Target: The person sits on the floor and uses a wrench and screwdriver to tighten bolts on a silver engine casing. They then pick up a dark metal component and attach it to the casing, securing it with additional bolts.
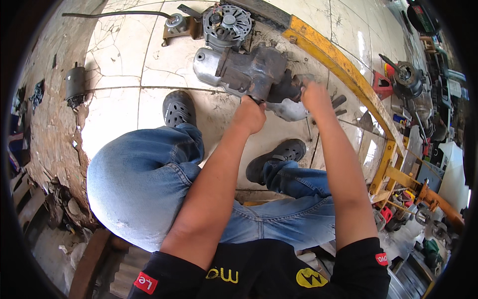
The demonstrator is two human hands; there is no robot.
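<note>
A rusty brown cast-metal engine part (254, 67) rests on the tiled floor in front of my feet, with a silvery metal housing (206, 65) at its left end. More pale metal (289, 110) shows beneath its right side. My left hand (250, 114) is closed round the near lower edge of the rusty part, its fingertips partly hidden. At the right end, my right hand (315, 97) is closed on the same part, and its fingers are partly hidden too. Just beyond lies an alternator (227, 27) with a finned round casing.
A yellow metal frame (343, 57) curves along the right. A bracket with a round fitting (175, 24) and long rod sits at the back left. A grey cylinder (75, 85) stands farther left. Tools, a red stand (382, 85) and parts crowd the right edge.
</note>
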